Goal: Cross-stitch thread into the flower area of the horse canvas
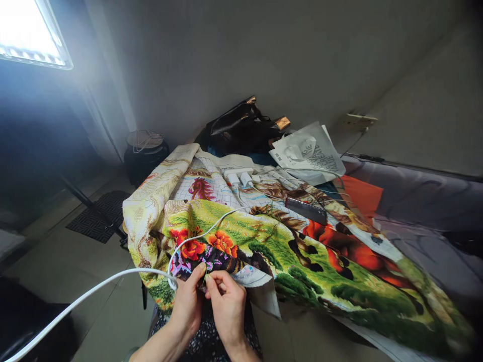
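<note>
A large cross-stitch cloth with horses, grass and flowers spreads out before me and hangs over its support. My left hand grips the near edge of the cloth below the orange flowers, its thumb on top and its other fingers mostly hidden. Beside it, my right hand is closed in a pinch at the same edge. A thin green thread shows between the two hands, by the right fingertips. Whether a needle is there is too small to tell. Close to my left wrist, a white cable loops over the cloth.
On the cloth lie white plug adapters and a dark phone. Behind are a black bag and a printed white bag. A bright lamp shines at upper left, near a black stool. A grey sofa stands right.
</note>
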Tool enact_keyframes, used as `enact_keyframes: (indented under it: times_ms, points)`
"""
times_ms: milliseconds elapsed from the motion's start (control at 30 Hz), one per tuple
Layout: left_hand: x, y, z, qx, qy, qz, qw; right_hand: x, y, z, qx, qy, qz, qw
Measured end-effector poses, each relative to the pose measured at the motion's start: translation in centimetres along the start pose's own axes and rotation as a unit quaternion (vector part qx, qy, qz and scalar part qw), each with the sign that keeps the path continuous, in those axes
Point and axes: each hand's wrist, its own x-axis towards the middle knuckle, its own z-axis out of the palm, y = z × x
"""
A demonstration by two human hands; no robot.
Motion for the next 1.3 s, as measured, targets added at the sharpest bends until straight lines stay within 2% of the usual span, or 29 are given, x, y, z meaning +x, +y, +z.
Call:
enact_keyframes:
  times_ms: [167, 333, 700, 1300]
  points:
    - [0.4, 0.3, -0.5, 0.007, -0.003, -0.028, 1.0, 0.4, -0.5, -0.5, 0.061, -0.032, 0.067, 0.995]
    - [0.5, 0.5, -0.6, 0.026, 0.002, -0.034, 0.999, 0.4, -0.9, -0.7, 0.09, -0.038, 0.096, 0.991]
    - [0.4, 0.8, -0.3, 0.024, -0.012, -0.033, 0.999, 0.5, -1.4, -0.9, 0.107, -0.052, 0.108, 0.987]
    - [0.7, 0.4, -0.6, 0.02, -0.009, -0.03, 0.999, 0.5, -0.8, -0.6, 0.123, -0.047, 0.119, 0.984]
